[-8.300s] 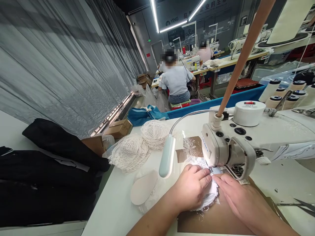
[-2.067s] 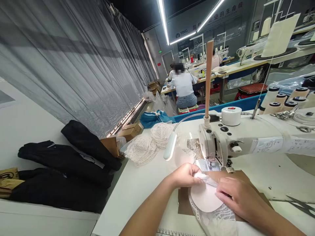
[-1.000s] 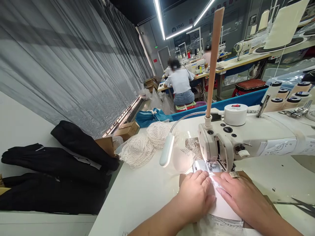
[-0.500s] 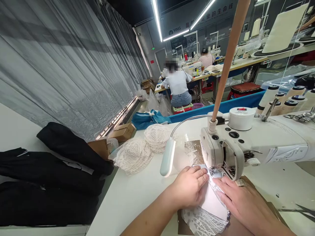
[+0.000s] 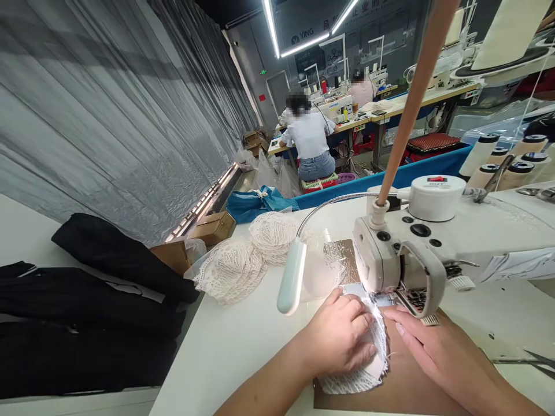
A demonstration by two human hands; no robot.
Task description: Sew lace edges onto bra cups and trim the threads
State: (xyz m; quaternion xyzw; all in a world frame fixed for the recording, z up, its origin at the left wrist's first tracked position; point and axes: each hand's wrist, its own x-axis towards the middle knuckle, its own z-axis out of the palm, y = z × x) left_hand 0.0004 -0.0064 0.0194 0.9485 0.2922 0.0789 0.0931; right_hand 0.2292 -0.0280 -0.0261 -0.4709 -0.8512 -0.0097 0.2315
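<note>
A white lace cup (image 5: pixel 358 378) with a smooth pale lining lies on the brown board (image 5: pixel 416 381) in front of the sewing machine (image 5: pixel 377 254). Its far end runs in beneath the needle area, where the presser foot is hard to make out. My left hand (image 5: pixel 342 332) rests on the cup with its fingers curled, gripping the fabric and hiding part of it. To the right of the cup's edge, my right hand (image 5: pixel 437 346) lies on the board, fingers stretched out, its fingertips close to the needle area.
Stacked lace cups (image 5: pixel 236 268) sit at the table's left, behind a bendable lamp (image 5: pixel 291 277). Thread cones (image 5: pixel 481 153) stand behind the machine. Scissors (image 5: pixel 541 361) lie at the right edge. Dark garments (image 5: pixel 87 312) are at the left. A person (image 5: pixel 312 136) sits at another machine.
The cup has turned and shifted on the board, its near end now closer to my left hand. My left fingers have curled over it. My right hand has come off the cup's edge.
</note>
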